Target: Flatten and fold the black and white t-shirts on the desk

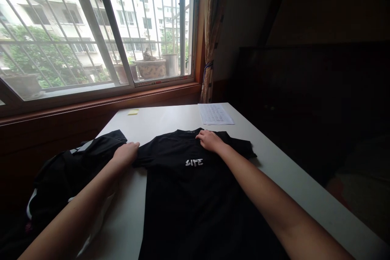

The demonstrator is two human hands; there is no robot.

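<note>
I stand in the room and I see a black T-shirt point(170, 207), which is spread on a white table point(176, 115), its collar at the far side from the person. On the chest of this T-shirt there is a white print point(194, 163). The left hand point(126, 152) is at the left edge of the T-shirt, with the fingers curled and clamped on the end of the short sleeve point(144, 154). The right hand point(210, 141) lies on the T-shirt just beside the collar, to the right of its middle; its fingers are bent down on the cloth, but I cannot tell if they pinch it. To the left of the T-shirt lies a heap of dark clothing point(61, 174) with some white parts. Beyond the T-shirt, there is a sheet of paper point(215, 113) behind its right shoulder, and yellow sticky notes point(133, 111) farther to the left. Behind all, beyond the T-shirt, is a sliding window point(132, 77) and a tied curtain point(210, 61).
</note>
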